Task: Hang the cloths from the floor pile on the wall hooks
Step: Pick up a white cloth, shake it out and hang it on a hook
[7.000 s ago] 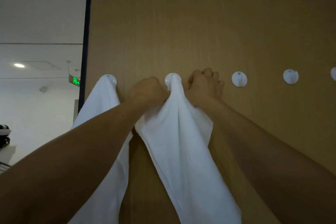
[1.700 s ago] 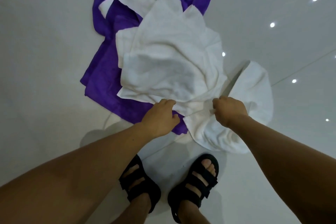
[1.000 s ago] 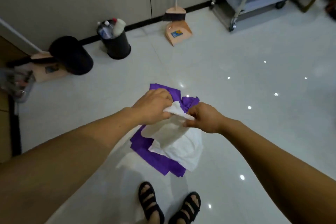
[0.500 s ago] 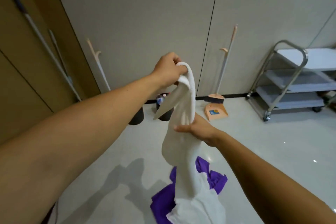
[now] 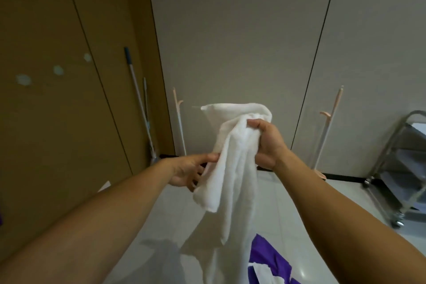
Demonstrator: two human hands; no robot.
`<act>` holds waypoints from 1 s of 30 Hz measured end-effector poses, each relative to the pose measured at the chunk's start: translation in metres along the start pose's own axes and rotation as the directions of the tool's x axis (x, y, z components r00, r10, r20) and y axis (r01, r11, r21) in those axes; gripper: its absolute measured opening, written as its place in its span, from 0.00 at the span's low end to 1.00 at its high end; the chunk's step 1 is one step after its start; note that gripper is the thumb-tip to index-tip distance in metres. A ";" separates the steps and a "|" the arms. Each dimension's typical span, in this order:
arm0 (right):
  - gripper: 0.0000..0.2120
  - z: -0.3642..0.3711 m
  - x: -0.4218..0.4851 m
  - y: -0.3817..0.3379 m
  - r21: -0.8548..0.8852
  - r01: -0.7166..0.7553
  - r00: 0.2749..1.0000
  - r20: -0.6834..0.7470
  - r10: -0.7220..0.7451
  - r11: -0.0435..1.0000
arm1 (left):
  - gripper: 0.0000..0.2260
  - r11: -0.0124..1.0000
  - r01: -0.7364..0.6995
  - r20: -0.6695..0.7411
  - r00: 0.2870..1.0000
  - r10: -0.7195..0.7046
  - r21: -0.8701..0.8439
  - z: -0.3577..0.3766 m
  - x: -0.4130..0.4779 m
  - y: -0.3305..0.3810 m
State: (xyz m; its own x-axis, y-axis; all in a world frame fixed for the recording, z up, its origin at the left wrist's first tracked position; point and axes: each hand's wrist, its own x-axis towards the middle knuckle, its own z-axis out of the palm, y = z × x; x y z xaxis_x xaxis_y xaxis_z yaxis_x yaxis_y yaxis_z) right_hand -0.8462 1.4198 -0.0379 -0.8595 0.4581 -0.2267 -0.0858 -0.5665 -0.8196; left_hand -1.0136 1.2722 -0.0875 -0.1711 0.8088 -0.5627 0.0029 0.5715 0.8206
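Note:
A long white cloth (image 5: 232, 182) hangs in front of me, lifted off the floor. My right hand (image 5: 267, 143) grips its bunched upper part at chest height. My left hand (image 5: 191, 169) is lower and to the left, pinching the cloth's left edge between thumb and fingers. The cloth's top corner sticks up above my right hand. Part of the floor pile, a purple cloth (image 5: 268, 258) with a white one on it, shows at the bottom. Blurred white wall hooks (image 5: 57, 69) sit on the brown wall panel (image 5: 57, 122) at the left.
A mop handle (image 5: 138, 104) leans in the corner between the brown panel and the grey wall. Two pale broom handles (image 5: 178, 120) stand against the grey wall. A metal trolley (image 5: 401, 168) stands at the right on the glossy white floor.
I have stood up from the floor pile with the white cloth. My right hand moved up to grip its top, my left hand dropped to its side edge, and my view turned left.

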 end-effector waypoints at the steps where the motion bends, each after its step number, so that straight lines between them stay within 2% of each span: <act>1: 0.21 0.005 -0.001 -0.003 0.049 0.009 0.999 0.040 -0.011 0.999 | 0.50 0.999 0.047 -0.017 0.999 -0.046 0.012 -0.002 -0.009 -0.009; 5: 0.23 0.029 0.001 -0.010 0.200 0.030 0.982 0.179 -0.066 0.979 | 0.52 0.994 0.108 0.065 0.992 -0.109 0.016 0.002 -0.042 -0.035; 9: 0.15 0.062 -0.001 -0.011 0.213 0.062 0.946 0.298 -0.125 0.975 | 0.53 0.994 0.106 0.053 0.993 -0.107 0.030 0.022 -0.055 -0.036; 11: 0.15 0.075 0.000 -0.012 0.175 0.098 0.961 0.240 -0.139 0.980 | 0.44 0.999 0.011 -0.001 1.000 -0.011 -0.038 0.028 -0.060 -0.029; 13: 0.20 0.081 0.003 -0.014 0.179 0.072 0.979 0.173 -0.104 0.981 | 0.33 0.970 -0.148 -0.187 0.976 0.111 -0.193 0.029 -0.064 -0.021; 16: 0.23 0.090 0.004 -0.013 0.191 0.022 0.988 0.148 -0.051 0.981 | 0.18 0.780 -0.440 -0.484 0.851 0.204 -0.444 0.020 -0.076 -0.006; 19: 0.24 0.104 0.005 -0.007 0.210 -0.003 0.975 0.217 -0.044 0.978 | 0.15 0.672 -0.598 -0.602 0.749 0.276 -0.436 0.010 -0.094 0.007; 21: 0.29 0.114 0.005 -0.006 0.185 0.013 0.953 0.295 -0.068 0.983 | 0.16 0.577 -0.681 -0.651 0.693 0.309 -0.452 0.003 -0.108 0.018; 23: 0.34 0.125 0.004 0.003 0.067 0.087 0.923 0.370 -0.106 0.994 | 0.13 0.479 -0.721 -0.643 0.680 0.351 -0.501 -0.005 -0.122 0.031; 24: 0.35 0.129 0.005 0.013 -0.058 0.135 0.921 0.376 -0.104 0.989 | 0.14 0.434 -0.735 -0.633 0.674 0.382 -0.521 -0.008 -0.130 0.036; 26: 0.35 0.130 0.005 0.040 -0.295 0.115 0.939 0.345 -0.006 0.949 | 0.21 0.358 -0.747 -0.604 0.664 0.440 -0.560 -0.018 -0.144 0.040; 27: 0.33 0.130 0.004 0.051 -0.357 0.080 0.936 0.349 0.054 0.931 | 0.24 0.340 -0.741 -0.578 0.667 0.470 -0.579 -0.022 -0.150 0.037; 28: 0.30 0.132 0.003 0.059 -0.393 0.063 0.928 0.362 0.091 0.917 | 0.26 0.353 -0.731 -0.552 0.676 0.489 -0.583 -0.026 -0.155 0.032; 30: 0.26 0.142 0.001 0.063 -0.447 0.055 0.936 0.335 0.109 0.893 | 0.26 0.455 -0.703 -0.509 0.710 0.486 -0.546 -0.034 -0.163 0.013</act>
State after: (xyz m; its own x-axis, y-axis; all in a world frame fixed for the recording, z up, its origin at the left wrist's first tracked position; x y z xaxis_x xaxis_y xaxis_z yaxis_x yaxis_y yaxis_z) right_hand -0.9240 1.2871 -0.0153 -0.9825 0.1376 -0.1256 0.1008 -0.1746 -0.9795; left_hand -1.0191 1.1431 0.0181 -0.6220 0.7814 0.0501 -0.4167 -0.3845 0.8237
